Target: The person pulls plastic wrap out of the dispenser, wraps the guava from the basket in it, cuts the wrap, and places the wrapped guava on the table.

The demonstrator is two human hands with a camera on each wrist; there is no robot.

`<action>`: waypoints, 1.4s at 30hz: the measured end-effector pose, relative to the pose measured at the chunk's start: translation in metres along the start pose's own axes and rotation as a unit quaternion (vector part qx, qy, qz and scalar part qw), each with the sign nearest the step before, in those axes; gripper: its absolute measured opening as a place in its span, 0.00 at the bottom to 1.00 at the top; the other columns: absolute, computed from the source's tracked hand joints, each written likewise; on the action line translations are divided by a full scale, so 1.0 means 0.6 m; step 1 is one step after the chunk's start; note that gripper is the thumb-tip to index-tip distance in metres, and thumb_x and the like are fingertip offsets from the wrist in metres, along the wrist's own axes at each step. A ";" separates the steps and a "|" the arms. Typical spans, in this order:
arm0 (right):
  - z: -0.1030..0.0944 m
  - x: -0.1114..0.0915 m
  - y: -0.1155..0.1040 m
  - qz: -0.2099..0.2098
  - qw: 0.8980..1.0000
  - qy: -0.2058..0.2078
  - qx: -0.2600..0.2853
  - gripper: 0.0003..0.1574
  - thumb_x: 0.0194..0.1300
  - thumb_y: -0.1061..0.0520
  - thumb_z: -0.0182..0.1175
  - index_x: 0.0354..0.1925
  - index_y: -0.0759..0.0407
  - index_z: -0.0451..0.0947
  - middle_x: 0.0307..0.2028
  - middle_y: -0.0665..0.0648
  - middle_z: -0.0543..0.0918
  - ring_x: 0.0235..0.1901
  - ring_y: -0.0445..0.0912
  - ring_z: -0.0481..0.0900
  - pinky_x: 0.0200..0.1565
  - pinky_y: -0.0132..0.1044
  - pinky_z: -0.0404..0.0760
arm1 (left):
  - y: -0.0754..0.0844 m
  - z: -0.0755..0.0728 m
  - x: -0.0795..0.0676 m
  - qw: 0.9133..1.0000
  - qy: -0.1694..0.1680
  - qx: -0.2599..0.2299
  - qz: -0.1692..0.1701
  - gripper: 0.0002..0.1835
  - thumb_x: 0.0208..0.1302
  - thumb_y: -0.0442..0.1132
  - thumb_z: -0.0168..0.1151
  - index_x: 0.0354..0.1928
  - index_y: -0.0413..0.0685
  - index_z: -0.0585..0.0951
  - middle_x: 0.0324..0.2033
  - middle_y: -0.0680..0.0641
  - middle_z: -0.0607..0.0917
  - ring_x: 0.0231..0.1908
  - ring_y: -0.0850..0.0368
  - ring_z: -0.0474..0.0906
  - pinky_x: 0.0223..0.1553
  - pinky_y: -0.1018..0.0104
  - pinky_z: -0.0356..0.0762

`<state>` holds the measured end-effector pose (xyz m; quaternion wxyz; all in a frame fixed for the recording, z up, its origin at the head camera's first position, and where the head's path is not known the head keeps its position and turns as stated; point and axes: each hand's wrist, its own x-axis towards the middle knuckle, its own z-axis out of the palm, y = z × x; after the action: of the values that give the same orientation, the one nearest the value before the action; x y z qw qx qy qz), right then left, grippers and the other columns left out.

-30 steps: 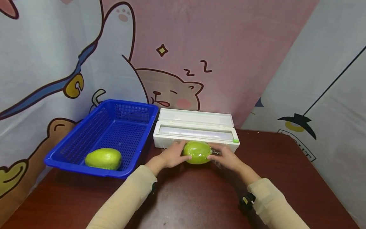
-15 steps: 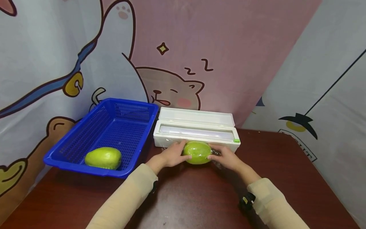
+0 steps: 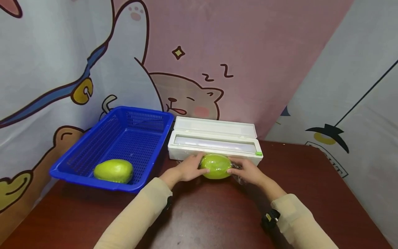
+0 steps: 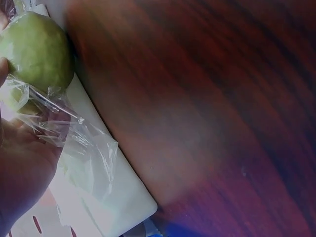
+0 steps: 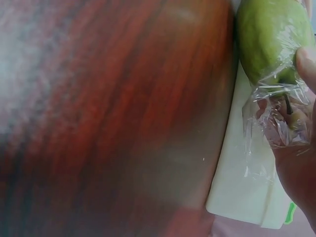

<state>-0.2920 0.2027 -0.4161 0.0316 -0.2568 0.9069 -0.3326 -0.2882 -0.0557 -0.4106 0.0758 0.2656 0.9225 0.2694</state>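
A green papaya [image 3: 216,166] with a loose layer of clear plastic wrap [image 4: 94,153] over it lies lengthwise between both hands, in front of the white wrap box. My left hand [image 3: 189,168] holds its left end, thumb on the near side and fingers behind. My right hand [image 3: 247,171] holds the stem end the same way. In the right wrist view, crumpled plastic wrap [image 5: 281,121] gathers around the dark stem [image 5: 288,103]. Loose film also trails past the left palm. The fingers behind the fruit are partly hidden.
The white wrap box [image 3: 214,141] stands just behind the hands, its lid raised and a roll of film [image 3: 214,144] inside. Left of it is a blue basket [image 3: 155,157] with another green papaya [image 3: 113,171]. A printed curtain [image 3: 264,62] hangs behind the brown table [image 3: 214,218].
Both hands keep hold of the wrapped papaya in almost the same place. The head view has shifted very slightly.
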 end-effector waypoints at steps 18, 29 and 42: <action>0.007 -0.017 -0.009 -0.015 0.998 0.028 -0.056 0.32 0.53 0.48 0.68 0.53 0.63 0.76 0.49 0.60 0.80 0.51 0.55 0.78 0.50 0.48 0.78 | -0.002 -0.001 -0.005 1.000 -0.015 0.003 0.002 0.35 0.63 0.55 0.56 0.67 0.49 0.59 0.57 0.39 0.74 0.59 0.45 0.70 0.61 0.53 0.67; -0.048 -0.037 -0.017 -0.020 0.970 0.163 -0.180 0.36 0.52 0.48 0.69 0.55 0.65 0.74 0.50 0.64 0.79 0.52 0.56 0.72 0.52 0.53 0.73 | -0.007 -0.004 -0.010 0.994 0.043 0.099 0.034 0.37 0.59 0.60 0.59 0.66 0.51 0.63 0.61 0.48 0.73 0.60 0.50 0.66 0.63 0.55 0.62; -0.074 -0.038 0.051 0.119 0.983 0.092 -0.110 0.69 0.50 0.45 0.70 0.70 0.75 0.38 0.69 0.77 0.45 0.68 0.70 0.44 0.64 0.65 0.49 | -0.007 0.013 -0.010 0.986 0.094 0.132 0.038 0.40 0.51 0.64 0.62 0.64 0.56 0.66 0.54 0.45 0.69 0.54 0.51 0.65 0.57 0.54 0.66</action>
<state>-0.2960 0.2601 -0.4031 -0.0411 -0.1177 0.9610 -0.2467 -0.2830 -0.0582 -0.4198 -0.0571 0.2822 0.9422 0.1715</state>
